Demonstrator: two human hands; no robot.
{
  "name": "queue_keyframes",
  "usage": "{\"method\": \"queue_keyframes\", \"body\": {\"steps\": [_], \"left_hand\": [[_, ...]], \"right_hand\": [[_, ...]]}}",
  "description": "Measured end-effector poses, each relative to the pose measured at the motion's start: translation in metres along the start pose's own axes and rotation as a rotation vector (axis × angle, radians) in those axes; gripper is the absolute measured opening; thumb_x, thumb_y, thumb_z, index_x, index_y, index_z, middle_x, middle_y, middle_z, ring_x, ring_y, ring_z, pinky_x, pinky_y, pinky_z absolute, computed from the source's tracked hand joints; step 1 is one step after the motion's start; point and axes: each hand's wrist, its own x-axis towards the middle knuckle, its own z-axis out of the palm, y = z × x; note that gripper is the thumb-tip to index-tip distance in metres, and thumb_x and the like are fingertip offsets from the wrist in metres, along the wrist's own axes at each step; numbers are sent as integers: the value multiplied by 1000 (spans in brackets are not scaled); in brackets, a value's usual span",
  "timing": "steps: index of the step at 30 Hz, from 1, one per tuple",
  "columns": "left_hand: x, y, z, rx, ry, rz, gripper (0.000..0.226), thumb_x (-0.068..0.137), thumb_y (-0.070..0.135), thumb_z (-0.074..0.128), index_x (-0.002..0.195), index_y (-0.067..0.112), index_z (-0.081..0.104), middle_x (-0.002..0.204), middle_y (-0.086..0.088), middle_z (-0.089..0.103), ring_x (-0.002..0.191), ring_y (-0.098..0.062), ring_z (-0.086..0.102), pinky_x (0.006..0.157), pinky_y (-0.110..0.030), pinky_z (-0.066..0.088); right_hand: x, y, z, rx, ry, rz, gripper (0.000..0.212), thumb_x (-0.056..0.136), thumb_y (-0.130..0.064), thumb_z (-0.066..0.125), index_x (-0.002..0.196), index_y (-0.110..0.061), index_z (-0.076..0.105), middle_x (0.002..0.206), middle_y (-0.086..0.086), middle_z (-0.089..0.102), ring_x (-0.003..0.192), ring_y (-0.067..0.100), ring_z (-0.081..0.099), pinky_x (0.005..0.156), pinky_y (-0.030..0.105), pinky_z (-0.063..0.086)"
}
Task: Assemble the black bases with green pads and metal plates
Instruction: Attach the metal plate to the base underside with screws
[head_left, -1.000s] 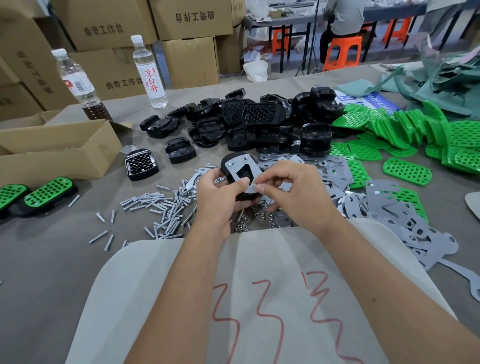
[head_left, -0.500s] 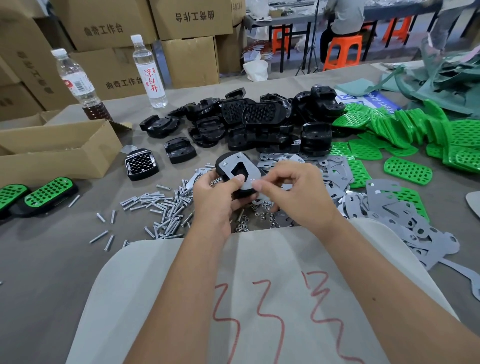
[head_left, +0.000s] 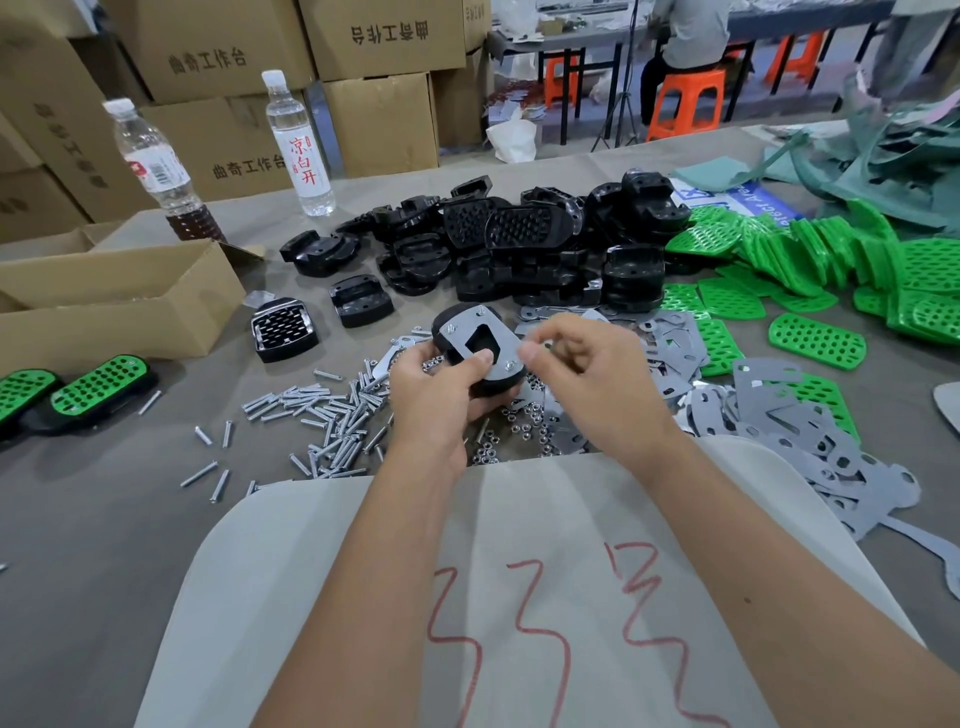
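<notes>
Head view, over the bench's near-middle: left hand (head_left: 441, 395) gripping black base (head_left: 493, 384), thumb pressed on metal plate (head_left: 480, 338) seated atop it, held just above scattered screws (head_left: 322, 415) and nuts (head_left: 519, 421). Right hand (head_left: 587, 374) just beside the plate's right corner, fingers curled, thumb and forefinger pinched; whether anything sits between them, cannot tell. Green pads (head_left: 818, 340) toward the bench's right edge.
</notes>
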Motion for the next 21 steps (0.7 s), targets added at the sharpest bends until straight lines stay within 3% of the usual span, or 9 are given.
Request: {"method": "queue_keyframes", "body": {"steps": [2,5,8,11,16,21], "left_hand": [[0,-1,0,43,-3,26,38,90,-8,69,126,-5,57,109,-26,74,89,-40,77,69,-43,64],[0,-2,1,83,19,59,30,90,-8,70,117,-1,60,104,-23,76,87,-37,78,68,-46,65],[0,-3,2,107,43,76,29,88,-8,71,111,4,59,100,-20,77,84,-36,78,64,-43,64],[0,-4,3,127,46,98,31,87,-9,72,109,8,59,94,-15,77,77,-31,78,64,-42,64],[-1,-5,3,148,34,111,23,91,1,68,107,15,59,101,-21,75,84,-36,77,65,-44,64],[-3,-7,7,266,76,157,25,84,14,70,105,21,60,92,-8,78,92,-37,76,86,-59,61]], "right_hand": [[0,-1,4,-168,-82,-49,4,98,-20,68,101,-20,64,61,-9,52,53,9,45,58,25,36],[1,0,8,-367,-144,-102,8,103,-23,57,105,-24,50,64,-10,50,63,9,48,62,38,41],[0,-3,12,-521,-206,-110,6,107,-29,46,111,-27,42,74,-11,50,74,23,52,63,41,43],[-2,-5,14,-609,-236,-144,8,109,-32,40,106,-24,40,83,-2,56,75,30,52,62,42,44],[0,-6,17,-683,-200,-103,22,110,-33,37,91,-22,33,76,-2,51,71,28,49,55,39,31],[1,-3,22,-855,-125,-36,36,111,-41,33,82,-19,36,65,-3,42,63,30,45,55,38,27]]}}
